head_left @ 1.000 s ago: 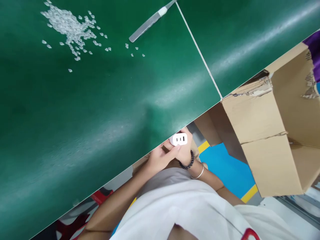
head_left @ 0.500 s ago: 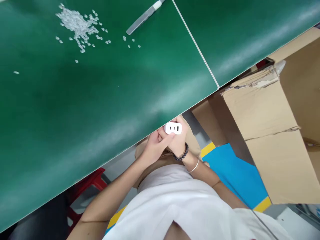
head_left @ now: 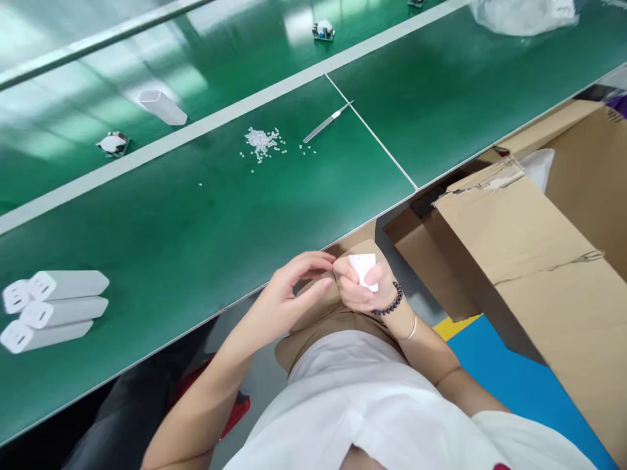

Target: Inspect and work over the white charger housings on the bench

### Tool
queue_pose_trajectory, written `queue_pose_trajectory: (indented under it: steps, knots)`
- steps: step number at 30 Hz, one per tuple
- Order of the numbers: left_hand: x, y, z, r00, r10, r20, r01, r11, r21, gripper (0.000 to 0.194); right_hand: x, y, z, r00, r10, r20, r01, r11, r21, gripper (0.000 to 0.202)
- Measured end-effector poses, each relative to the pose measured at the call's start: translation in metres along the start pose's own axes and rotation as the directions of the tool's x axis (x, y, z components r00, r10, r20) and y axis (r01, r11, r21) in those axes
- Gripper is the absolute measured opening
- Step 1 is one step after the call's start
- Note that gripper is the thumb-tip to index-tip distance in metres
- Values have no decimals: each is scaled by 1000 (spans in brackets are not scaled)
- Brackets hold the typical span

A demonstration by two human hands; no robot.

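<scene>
Gripping white charger housing (head_left: 363, 269) at frame centre, below table edge: right hand (head_left: 365, 290) closed round it, left hand (head_left: 289, 297) fingers half-curled, tips touching housing. Risk: held over lap, no support; slip drops it to floor. Versus earlier: socket face turned away, view swung up, three white housings (head_left: 51, 307) lower left on green table (head_left: 196, 215).

The worktop (head_left: 206, 215) was deep green, crossed by pale grey-white lines. The plug (head_left: 364, 269) was white, as were the three cases (head_left: 53, 307) (stacked at the left). The box (head_left: 529, 248) was plain brown cardboard, the floor (head_left: 519, 385) blue with yellow edging, and the bead bracelet (head_left: 388, 305) dark.
</scene>
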State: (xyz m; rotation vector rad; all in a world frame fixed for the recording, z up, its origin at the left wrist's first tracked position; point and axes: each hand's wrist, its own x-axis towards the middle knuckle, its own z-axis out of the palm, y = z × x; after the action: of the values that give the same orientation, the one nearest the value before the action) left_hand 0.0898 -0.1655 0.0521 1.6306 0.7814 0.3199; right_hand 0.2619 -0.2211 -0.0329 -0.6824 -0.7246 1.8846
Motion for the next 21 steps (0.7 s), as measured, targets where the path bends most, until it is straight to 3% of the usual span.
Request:
queue_pose_trajectory:
  steps: [2,4,6,9,14,19,21]
  knots:
    - [-5,11,-3,994,87,-61,-92,992,-83,35,-1,2,16,965,100,241,-133,983,125,42]
    - [-6,19,-1,993,103,-63,-114,974,-198,32,1,3,33,870,155,468,-309,911,274,43]
    - [-6,24,4,996,59,-69,-76,959,-274,23,4,1,47,790,165,591,-437,827,353,42]
    - [-9,27,9,997,-18,-78,-13,928,-372,21,6,-6,60,792,144,593,-457,783,422,37]
    - [-15,27,10,997,-43,-63,10,898,-441,23,2,-20,70,778,-17,628,-408,746,526,18]
    - [-15,22,5,998,-50,-41,25,881,-472,22,2,-18,74,831,-9,556,-373,734,568,8]
    - [-13,18,4,998,-53,-32,30,863,-504,20,4,-15,75,822,-26,569,-364,744,560,11]
